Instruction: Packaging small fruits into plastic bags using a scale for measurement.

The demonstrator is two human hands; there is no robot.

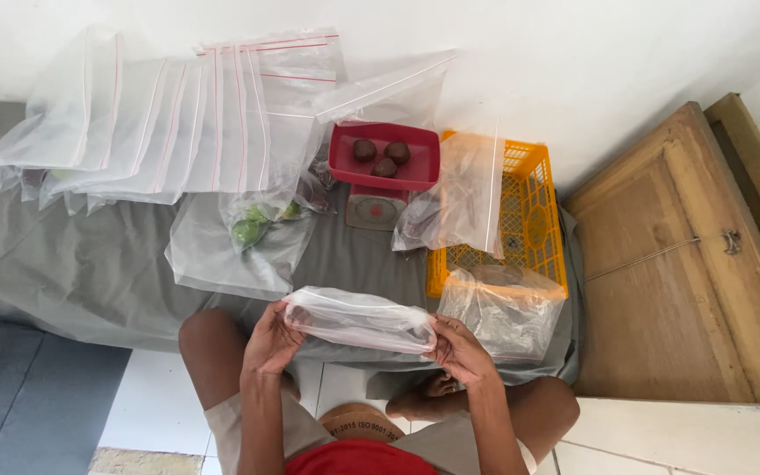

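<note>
I hold a clear zip bag [358, 318] flat between both hands, just above my knees. My left hand [270, 341] grips its left end, my right hand [457, 350] grips its right end. Something dark shows inside the bag near each end. Beyond it, a red tray [343, 163] on a small kitchen scale [376, 211] carries three dark round fruits [383, 156].
A row of clear zip bags [169, 123] leans against the white wall, some with green fruit [252, 227]. A yellow plastic crate [534, 224] with bags draped over it stands at the right. A grey cloth [90, 264] covers the floor. A wooden door [679, 273] is at the far right.
</note>
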